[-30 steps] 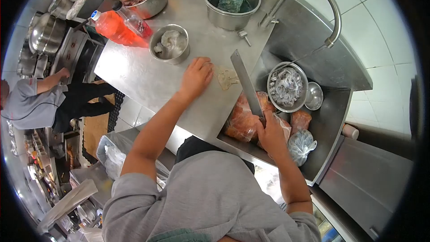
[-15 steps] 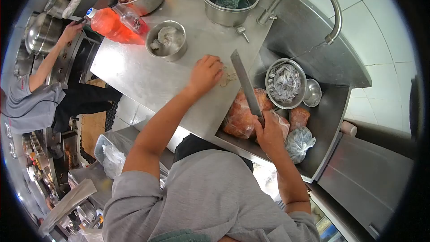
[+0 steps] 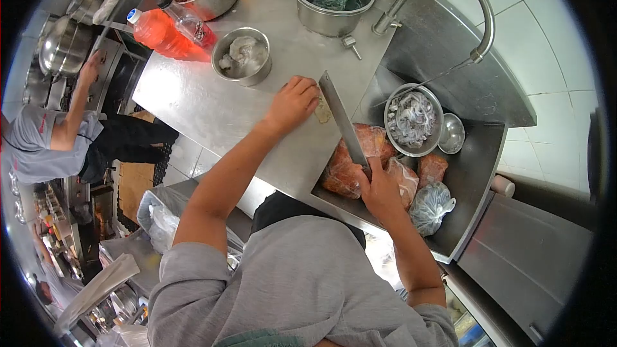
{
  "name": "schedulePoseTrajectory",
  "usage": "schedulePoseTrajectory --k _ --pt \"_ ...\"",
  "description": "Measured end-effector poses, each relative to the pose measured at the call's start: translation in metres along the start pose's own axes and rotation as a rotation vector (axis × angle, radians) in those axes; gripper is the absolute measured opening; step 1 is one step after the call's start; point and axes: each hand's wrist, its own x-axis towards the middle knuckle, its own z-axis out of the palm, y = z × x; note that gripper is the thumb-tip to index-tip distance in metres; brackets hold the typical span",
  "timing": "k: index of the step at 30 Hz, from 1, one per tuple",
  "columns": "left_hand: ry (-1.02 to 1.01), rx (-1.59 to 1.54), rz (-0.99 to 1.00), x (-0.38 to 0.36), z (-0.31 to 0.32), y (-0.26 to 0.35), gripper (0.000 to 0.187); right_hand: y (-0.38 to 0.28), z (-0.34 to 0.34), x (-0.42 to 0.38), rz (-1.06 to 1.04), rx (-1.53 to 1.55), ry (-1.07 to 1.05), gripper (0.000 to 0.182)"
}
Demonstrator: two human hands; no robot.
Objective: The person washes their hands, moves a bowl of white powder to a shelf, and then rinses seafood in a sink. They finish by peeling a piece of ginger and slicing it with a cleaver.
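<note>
My right hand [image 3: 380, 191] is wrapped round the handle of a long-bladed kitchen knife [image 3: 345, 125]. Its blade reaches over the sink edge, and the tip is just off the fingers of my left hand [image 3: 297, 100]. That hand rests on the steel counter with its fingers curled. Against the fingertips lies a small pale yellowish piece of food [image 3: 323, 112]; what may be under the fingers is hidden. Left of the blade stands a steel bowl [image 3: 257, 78] holding pale, wet-looking food.
In the sink [image 3: 472, 199] lie bagged orange-red meat [image 3: 344, 170], a knotted plastic bag [image 3: 431, 208] and a bowl of greyish strips [image 3: 411, 119] under the running faucet [image 3: 485, 32]. A pot [image 3: 308, 16], bottles [image 3: 157, 32] and stacked bowls stand on the counter. A co-worker [image 3: 51, 135] stands left.
The knife's tip has swung left toward my left hand, and my right hand has shifted slightly left. The co-worker's arm has moved, and another person now shows at the lower left.
</note>
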Motion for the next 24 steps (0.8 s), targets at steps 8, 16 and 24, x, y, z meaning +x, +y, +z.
schedulePoseTrajectory --k 8,16,24 --pt "-0.005 0.031 -0.015 -0.006 0.010 0.002 0.019 -0.007 0.001 0.006 0.004 -0.090 -0.043 0.029" --pt "-0.011 0.084 -0.063 -0.011 0.015 0.006 0.021 -0.021 0.012 0.067 -0.130 -0.175 0.055 0.027" --pt "0.014 0.110 -0.106 -0.011 0.019 0.010 0.021 -0.049 0.010 0.115 -0.133 -0.231 -0.012 0.026"
